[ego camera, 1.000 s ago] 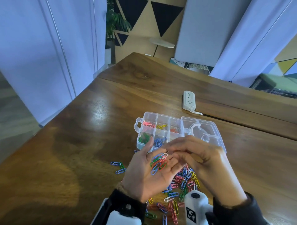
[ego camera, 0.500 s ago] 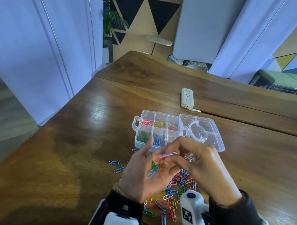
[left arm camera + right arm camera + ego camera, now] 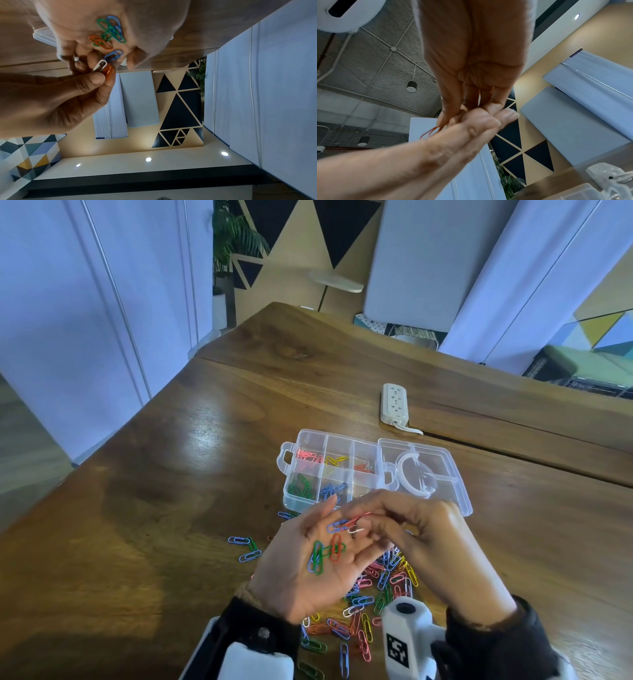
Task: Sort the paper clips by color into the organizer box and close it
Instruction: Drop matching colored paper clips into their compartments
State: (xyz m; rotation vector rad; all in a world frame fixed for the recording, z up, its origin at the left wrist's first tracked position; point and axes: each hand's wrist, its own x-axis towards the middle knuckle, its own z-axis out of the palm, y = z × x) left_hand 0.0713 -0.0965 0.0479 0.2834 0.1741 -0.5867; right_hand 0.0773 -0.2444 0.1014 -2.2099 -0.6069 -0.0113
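the right hand's fingers (image 3: 368,517) are pinching a red clip (image 3: 358,519) and a white clip (image 3: 356,530), lifting them off the left hand (image 3: 308,563), which is lying flat and released at lower centre, cradling green, blue and orange clips. compared with a second ago, the palm's bunch is looking thinner. the organizer box (image 3: 291,498) is sitting open at centre frame, so sorting is continuing, with the loose pile (image 3: 376,587) waiting on the tabletop (image 3: 154,508).

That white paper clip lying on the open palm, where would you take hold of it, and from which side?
Probably by its rounded end, from above. The white paper clip lies flat by the left hand's fingers, beside a blue clip, so a thumb-and-finger pinch should lift it alone. The right hand already pinches an orange clip there.
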